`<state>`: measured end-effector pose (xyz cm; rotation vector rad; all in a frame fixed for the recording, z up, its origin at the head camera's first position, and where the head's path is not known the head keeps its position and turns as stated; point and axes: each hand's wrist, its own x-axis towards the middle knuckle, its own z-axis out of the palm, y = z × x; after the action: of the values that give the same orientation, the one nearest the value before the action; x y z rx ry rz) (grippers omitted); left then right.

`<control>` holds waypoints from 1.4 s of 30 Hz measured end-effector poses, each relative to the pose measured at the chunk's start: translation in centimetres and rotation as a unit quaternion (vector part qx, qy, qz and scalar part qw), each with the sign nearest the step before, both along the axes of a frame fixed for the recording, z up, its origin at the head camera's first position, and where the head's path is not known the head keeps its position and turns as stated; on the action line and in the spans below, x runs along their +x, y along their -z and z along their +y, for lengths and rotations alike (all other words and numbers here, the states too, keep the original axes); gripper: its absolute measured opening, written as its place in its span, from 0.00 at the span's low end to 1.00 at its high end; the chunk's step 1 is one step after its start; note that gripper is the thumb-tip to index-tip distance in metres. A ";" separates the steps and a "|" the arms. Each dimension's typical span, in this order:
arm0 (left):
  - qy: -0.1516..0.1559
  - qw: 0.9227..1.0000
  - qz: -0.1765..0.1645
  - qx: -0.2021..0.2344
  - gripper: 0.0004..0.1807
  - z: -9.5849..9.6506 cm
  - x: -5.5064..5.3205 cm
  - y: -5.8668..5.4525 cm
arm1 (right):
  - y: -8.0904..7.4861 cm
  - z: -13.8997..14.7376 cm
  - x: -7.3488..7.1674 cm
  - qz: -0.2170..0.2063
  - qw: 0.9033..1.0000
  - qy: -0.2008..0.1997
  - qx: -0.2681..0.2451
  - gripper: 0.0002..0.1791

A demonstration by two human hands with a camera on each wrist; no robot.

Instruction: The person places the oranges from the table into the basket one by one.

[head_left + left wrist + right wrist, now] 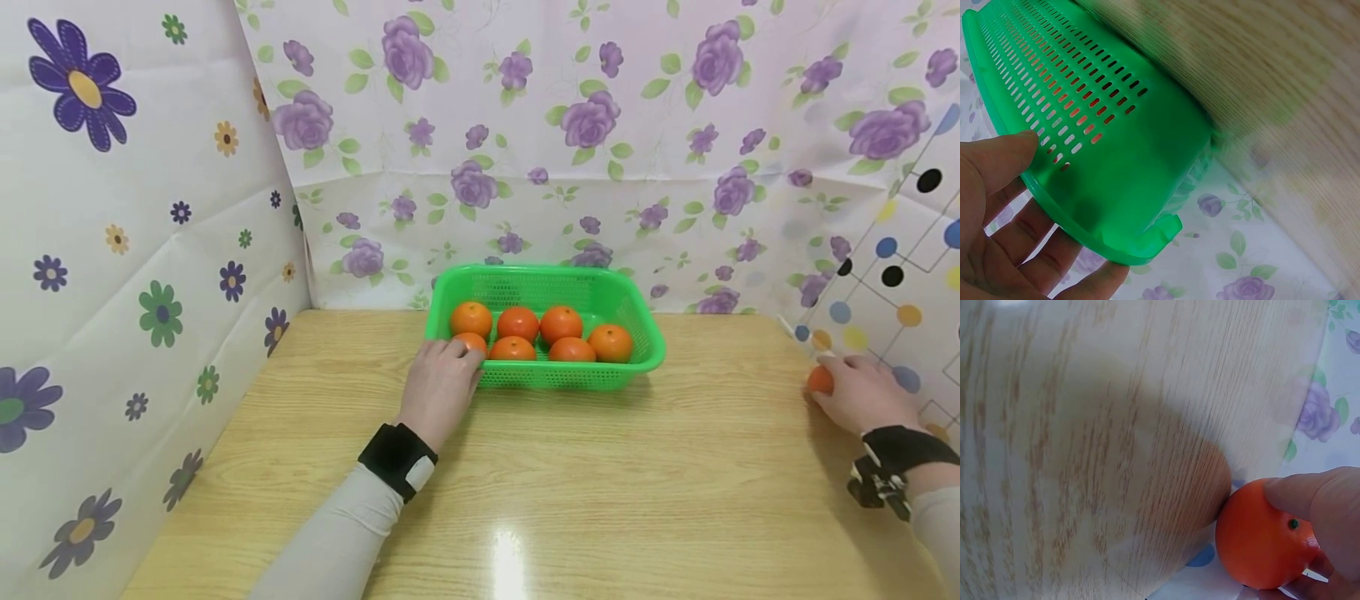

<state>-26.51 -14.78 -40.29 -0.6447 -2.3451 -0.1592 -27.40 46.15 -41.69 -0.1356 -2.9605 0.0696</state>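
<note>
A green plastic basket (643, 333) with slotted walls stands at the back middle of the table, several orange mandarins (517, 323) inside it. My left hand (441, 385) grips its front left rim; in the left wrist view the thumb (1007, 159) presses the outer wall while the other fingers reach over the rim. Far to the right, beside the dotted side cloth, my right hand (870, 392) holds a single mandarin (1260, 537) between thumb and fingers. That mandarin sits low at the table surface, with its green stem spot showing in the right wrist view.
The wooden table (585, 475) runs up to a flowered cloth (472, 183) behind the basket. Cloth walls also close in the left side (165, 242) and the right side (907, 283). Black bands wrap both wrists, the right one carrying a small device (877, 483).
</note>
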 end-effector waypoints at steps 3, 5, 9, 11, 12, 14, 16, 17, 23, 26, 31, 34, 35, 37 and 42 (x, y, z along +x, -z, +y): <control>0.001 1.000 0.003 0.002 0.07 0.0 -0.1 0.1 | 0.1 0.0 -0.1 0.001 1.000 0.007 -0.003 0.37; 0.001 1.000 0.004 0.003 0.08 0.0 -0.1 0.1 | 0.1 0.0 -0.1 0.001 1.000 0.012 -0.006 0.38; 0.000 1.000 0.003 0.003 0.08 0.0 0.0 0.0 | 0.0 -0.2 0.0 0.006 1.000 0.012 -0.008 0.37; -0.001 1.000 0.002 0.002 0.07 0.0 0.0 0.0 | -0.1 -0.4 0.1 0.010 1.000 0.009 -0.008 0.36; -0.002 1.000 0.001 0.001 0.07 0.0 0.0 0.0 | -0.1 -0.4 0.1 0.011 1.000 0.008 -0.008 0.36; -0.003 1.000 0.000 0.000 0.07 0.0 0.0 0.0 | -0.1 -0.5 0.1 0.012 1.000 0.005 -0.009 0.37; -0.002 1.000 0.001 0.001 0.08 0.0 0.0 0.0 | -0.1 -0.5 0.1 0.012 1.000 0.002 -0.009 0.38; -0.002 1.000 0.001 0.001 0.08 0.0 0.0 0.0 | -0.1 -0.6 0.0 0.012 1.000 0.000 -0.010 0.38; -0.001 1.000 0.006 0.001 0.07 0.0 0.0 0.1 | -0.3 -0.9 -0.1 0.024 0.999 -0.024 -0.010 0.38; -0.001 1.000 0.005 0.001 0.07 0.0 0.0 0.1 | -0.4 -1.2 -0.3 0.029 0.999 -0.033 -0.007 0.39; -0.001 1.000 0.006 0.002 0.08 0.0 -0.1 0.1 | -0.4 -1.5 -0.6 0.027 0.999 -0.039 -0.002 0.40; 0.000 1.000 0.007 0.003 0.08 0.0 -0.1 0.2 | -0.4 -1.6 -0.9 0.022 0.999 -0.040 -0.005 0.41; 0.001 1.000 0.008 0.004 0.08 0.0 -0.1 0.2 | -0.4 -1.6 -1.0 0.021 0.999 -0.042 -0.006 0.41; 0.000 1.000 0.006 0.004 0.08 0.0 -0.1 0.2 | -0.4 -1.6 -1.2 0.019 0.999 -0.046 -0.008 0.42; -0.001 1.000 0.002 0.002 0.07 0.0 -0.1 0.1 | -0.6 -1.8 -1.3 0.020 0.998 -0.063 -0.014 0.41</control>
<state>-26.62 -14.74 -40.43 -0.6390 -2.3409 -0.1613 -28.70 44.35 -41.08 0.0477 -2.9265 0.1289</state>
